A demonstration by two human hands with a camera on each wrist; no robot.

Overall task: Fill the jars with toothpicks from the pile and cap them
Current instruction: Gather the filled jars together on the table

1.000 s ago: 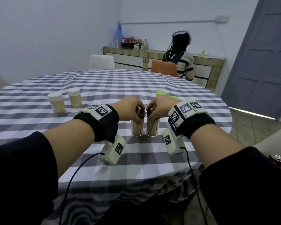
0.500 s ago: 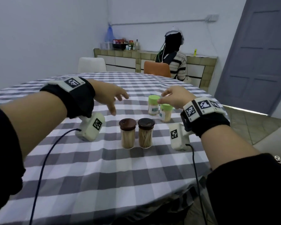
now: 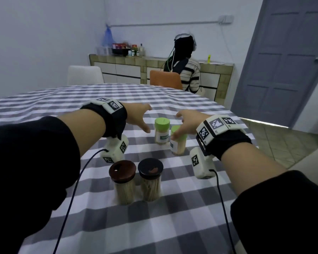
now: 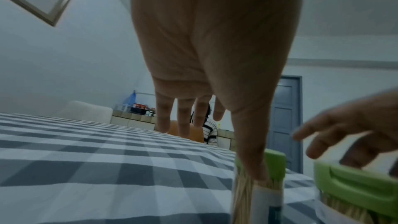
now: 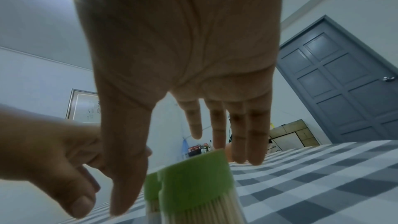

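Observation:
Two toothpick jars with brown caps (image 3: pixel 122 173) (image 3: pixel 150 168) stand side by side on the checked tablecloth (image 3: pixel 173 226), untouched. Further back stand two toothpick jars with green caps, the far one (image 3: pixel 162 132) (image 4: pixel 274 163) and the nearer one (image 3: pixel 180 143) (image 5: pixel 198 181). My left hand (image 3: pixel 141 117) hovers just left of the far green jar, fingers spread, empty. Over the nearer green jar my right hand (image 3: pixel 180 125) is spread, thumb down beside its cap, fingers straight past it. I cannot tell whether the thumb touches the cap.
A person in a striped top (image 3: pixel 188 74) sits with their back to me on an orange chair (image 3: pixel 165 81) beyond the table. A white chair (image 3: pixel 84 75) stands at the back left, a counter (image 3: pixel 127 66) along the wall, a grey door (image 3: pixel 283 61) at right.
Both hands have let go of the brown caps and reached forward to the green-capped jars. The brown-capped jars stay capped near me.

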